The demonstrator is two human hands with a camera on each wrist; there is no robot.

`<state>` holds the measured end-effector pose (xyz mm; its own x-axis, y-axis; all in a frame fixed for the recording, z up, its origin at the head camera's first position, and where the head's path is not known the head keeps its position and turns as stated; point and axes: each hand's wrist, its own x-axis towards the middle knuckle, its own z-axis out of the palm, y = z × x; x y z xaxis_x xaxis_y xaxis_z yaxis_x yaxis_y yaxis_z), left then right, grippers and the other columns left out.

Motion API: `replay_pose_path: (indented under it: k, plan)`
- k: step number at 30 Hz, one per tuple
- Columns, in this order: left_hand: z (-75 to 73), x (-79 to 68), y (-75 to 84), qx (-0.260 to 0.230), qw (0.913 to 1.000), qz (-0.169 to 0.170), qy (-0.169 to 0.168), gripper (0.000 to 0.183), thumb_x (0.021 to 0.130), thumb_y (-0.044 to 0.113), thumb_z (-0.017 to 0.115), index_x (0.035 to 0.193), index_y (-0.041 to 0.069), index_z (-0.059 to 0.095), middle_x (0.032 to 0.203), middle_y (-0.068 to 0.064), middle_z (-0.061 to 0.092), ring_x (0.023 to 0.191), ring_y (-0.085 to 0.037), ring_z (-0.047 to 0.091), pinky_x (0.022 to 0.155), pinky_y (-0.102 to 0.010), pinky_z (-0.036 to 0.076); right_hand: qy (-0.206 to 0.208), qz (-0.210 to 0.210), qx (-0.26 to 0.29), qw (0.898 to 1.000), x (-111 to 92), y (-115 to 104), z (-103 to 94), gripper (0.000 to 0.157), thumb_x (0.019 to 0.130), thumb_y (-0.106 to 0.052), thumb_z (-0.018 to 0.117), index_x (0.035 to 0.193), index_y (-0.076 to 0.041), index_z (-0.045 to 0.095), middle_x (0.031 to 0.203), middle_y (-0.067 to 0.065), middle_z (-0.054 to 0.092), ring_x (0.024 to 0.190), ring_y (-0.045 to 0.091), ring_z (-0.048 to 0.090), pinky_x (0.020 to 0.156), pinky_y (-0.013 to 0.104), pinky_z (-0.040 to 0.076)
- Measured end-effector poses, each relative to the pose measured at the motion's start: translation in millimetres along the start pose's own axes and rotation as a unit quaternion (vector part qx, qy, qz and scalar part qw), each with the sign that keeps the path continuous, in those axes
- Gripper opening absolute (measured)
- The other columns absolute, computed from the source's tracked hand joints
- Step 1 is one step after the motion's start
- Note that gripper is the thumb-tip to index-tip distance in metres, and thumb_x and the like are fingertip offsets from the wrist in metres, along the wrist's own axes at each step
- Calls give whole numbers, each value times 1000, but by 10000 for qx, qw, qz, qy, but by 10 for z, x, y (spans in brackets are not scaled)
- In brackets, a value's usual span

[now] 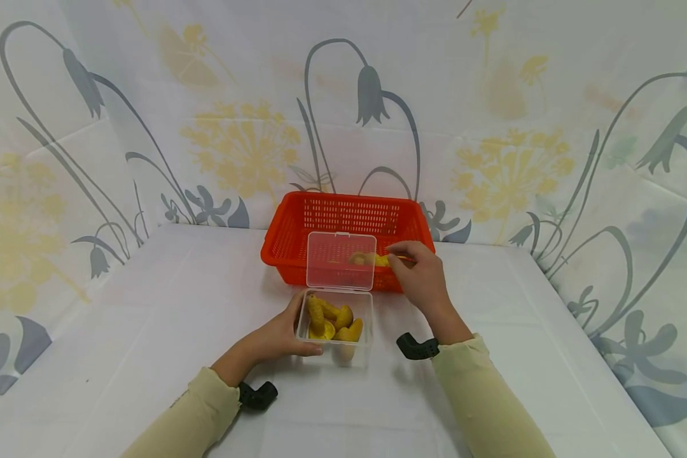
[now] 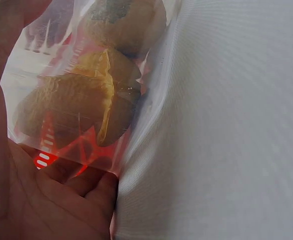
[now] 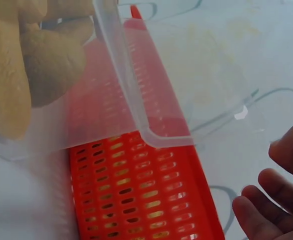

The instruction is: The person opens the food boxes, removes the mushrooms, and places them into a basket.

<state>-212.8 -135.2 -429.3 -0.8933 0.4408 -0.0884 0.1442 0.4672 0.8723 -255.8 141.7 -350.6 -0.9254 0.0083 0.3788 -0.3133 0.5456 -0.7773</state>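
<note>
A clear plastic box stands on the table with its lid raised, leaning toward the red basket. Several yellow, mushroom-like pieces lie inside; the left wrist view shows them through the clear wall. My left hand grips the box's left side, thumb at the front and fingers round behind. Over the right front of the red basket hovers my right hand, fingers loosely bent. In the right wrist view that hand has nothing visible between its fingers.
More yellow pieces lie in the basket, partly behind the lid. A white cloth covers the table. Behind the basket hangs a flower-patterned curtain. Each wrist wears a black device.
</note>
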Motion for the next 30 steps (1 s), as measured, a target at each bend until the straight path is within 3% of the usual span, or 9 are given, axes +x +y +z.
replay_pose_path:
  k: [10,18,25,30]
  plan:
    - [-4,-5,16,-24,10000,62,-14,115,69,35,86,150,38,5,161,0,13,149,-25,16,118,-57,23,198,-671,52,9975,-47,-97,19,16,92,-17,65,105,-9,68,108,7,66,102,23,67,89,38,57]
    - [-7,4,5,-28,10000,31,-20,114,69,36,86,150,37,6,161,1,13,149,-26,15,118,-57,23,92,-1076,146,9940,-90,-150,50,16,90,-13,66,104,-6,67,105,8,66,100,26,66,88,44,57]
    - [-3,6,3,-77,9999,67,-35,117,68,34,86,153,33,5,161,0,12,149,-27,15,117,-58,23,-160,-1147,-23,9933,-138,-188,108,20,90,-23,69,105,-9,68,104,5,66,100,20,65,84,37,59]
    - [-3,3,-2,-35,10000,71,-38,118,69,35,86,153,32,4,161,0,12,149,-27,15,117,-58,23,-377,-1130,-79,9928,-170,-210,142,18,90,-17,68,106,-9,67,106,5,66,101,22,65,86,37,59]
